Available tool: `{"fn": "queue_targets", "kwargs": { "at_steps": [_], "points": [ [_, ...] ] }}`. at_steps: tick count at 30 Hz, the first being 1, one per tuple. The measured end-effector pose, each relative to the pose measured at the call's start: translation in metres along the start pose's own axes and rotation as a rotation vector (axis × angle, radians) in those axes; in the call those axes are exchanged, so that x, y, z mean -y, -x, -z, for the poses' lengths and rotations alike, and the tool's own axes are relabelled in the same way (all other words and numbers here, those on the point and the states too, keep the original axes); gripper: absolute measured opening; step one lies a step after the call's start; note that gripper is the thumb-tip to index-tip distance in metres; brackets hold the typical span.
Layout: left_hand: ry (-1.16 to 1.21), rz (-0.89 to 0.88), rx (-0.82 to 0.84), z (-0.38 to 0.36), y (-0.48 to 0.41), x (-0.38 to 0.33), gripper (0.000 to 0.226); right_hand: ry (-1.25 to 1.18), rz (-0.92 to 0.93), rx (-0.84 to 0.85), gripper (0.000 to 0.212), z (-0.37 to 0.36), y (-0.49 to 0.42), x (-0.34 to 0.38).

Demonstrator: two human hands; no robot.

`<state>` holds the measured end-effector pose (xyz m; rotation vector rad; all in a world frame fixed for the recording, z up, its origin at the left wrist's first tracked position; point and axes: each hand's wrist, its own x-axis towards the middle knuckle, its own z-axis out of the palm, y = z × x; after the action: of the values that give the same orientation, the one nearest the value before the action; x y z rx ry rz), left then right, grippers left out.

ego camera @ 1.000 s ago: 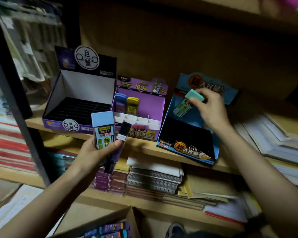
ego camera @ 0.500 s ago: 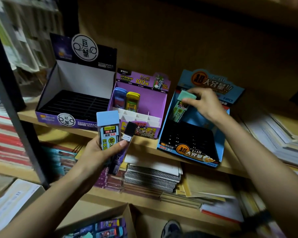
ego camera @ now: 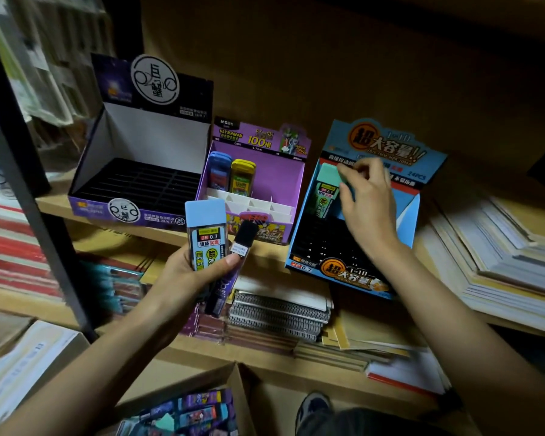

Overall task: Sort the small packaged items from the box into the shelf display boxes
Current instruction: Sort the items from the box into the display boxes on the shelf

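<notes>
My right fingers point(ego camera: 368, 171) pinch the mint-capped case point(ego camera: 326, 196) by its cap, standing it in the back-left slot of the blue display box point(ego camera: 408, 215) — matching print, I judge. My left hand point(ego camera: 189, 275) grips a blue-capped case point(ego camera: 205, 234) and a slim black case point(ego camera: 230, 272), likely queued next. All of it sits on a wooden shelf point(ego camera: 265, 251) — the cardboard box point(ego camera: 233, 382) is below.

Left hand point(ego camera: 189, 272) holds 2 cases point(ego camera: 205, 234); right hand point(ego camera: 370, 209) pinches green-capped case point(ego camera: 328, 190) in box point(ego camera: 408, 215).

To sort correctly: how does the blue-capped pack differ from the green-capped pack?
The blue-capped pack is held in the left hand; the green-capped pack stands in the blue display box, pinched by the right hand. The blue-capped pack's cap is light blue, the green-capped pack's mint green. Both bear similar labels.
</notes>
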<state>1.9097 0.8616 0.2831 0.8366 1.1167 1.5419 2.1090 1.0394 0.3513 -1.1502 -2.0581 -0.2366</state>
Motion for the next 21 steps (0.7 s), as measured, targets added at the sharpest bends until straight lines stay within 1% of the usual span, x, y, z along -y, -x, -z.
{"fn": "queue_targets", "kwargs": {
  "at_steps": [3,5,6,7,8,10,11,12,14,17,19,21],
  "points": [
    [0.001,0.006,-0.001,-0.005,0.002,0.003,0.035,0.006,-0.048,0.079,0.039,0.008,0.003,0.008],
    [-0.004,0.017,0.009,-0.008,0.003,0.005,0.036,-0.015,-0.060,0.002,0.041,0.015,0.017,0.020],
    [-0.008,0.021,0.015,-0.009,0.003,0.006,0.036,-0.074,-0.054,-0.041,0.038,0.018,0.028,0.028],
    [-0.013,0.023,0.019,-0.010,0.003,0.006,0.036,-0.188,-0.059,-0.034,0.032,0.020,0.039,0.038],
    [-0.018,0.026,0.025,-0.011,0.002,0.007,0.035,-0.338,-0.092,0.051,0.026,0.022,0.049,0.049],
    [-0.022,0.035,0.047,-0.015,0.002,0.009,0.036,-0.660,-0.252,0.372,0.019,0.023,0.064,0.070],
    [-0.021,0.036,0.066,-0.017,0.002,0.010,0.036,-0.812,-0.343,0.506,0.016,0.022,0.070,0.078],
    [-0.022,0.034,0.089,-0.019,0.003,0.011,0.037,-0.911,-0.397,0.576,0.014,0.019,0.075,0.082],
    [-0.017,0.032,0.115,-0.024,0.003,0.014,0.036,-0.976,-0.387,0.568,0.012,0.015,0.081,0.088],
    [-0.019,0.025,0.130,-0.032,0.005,0.016,0.025,-1.067,-0.400,0.515,0.011,0.016,0.082,0.087],
    [-0.045,0.013,0.132,-0.038,0.007,0.016,0.027,-1.098,-0.426,0.496,0.010,0.025,0.070,0.077],
    [-0.046,0.003,0.118,-0.039,0.006,0.015,0.029,-1.129,-0.471,0.359,0.008,0.038,0.052,0.058]
  ]
}}
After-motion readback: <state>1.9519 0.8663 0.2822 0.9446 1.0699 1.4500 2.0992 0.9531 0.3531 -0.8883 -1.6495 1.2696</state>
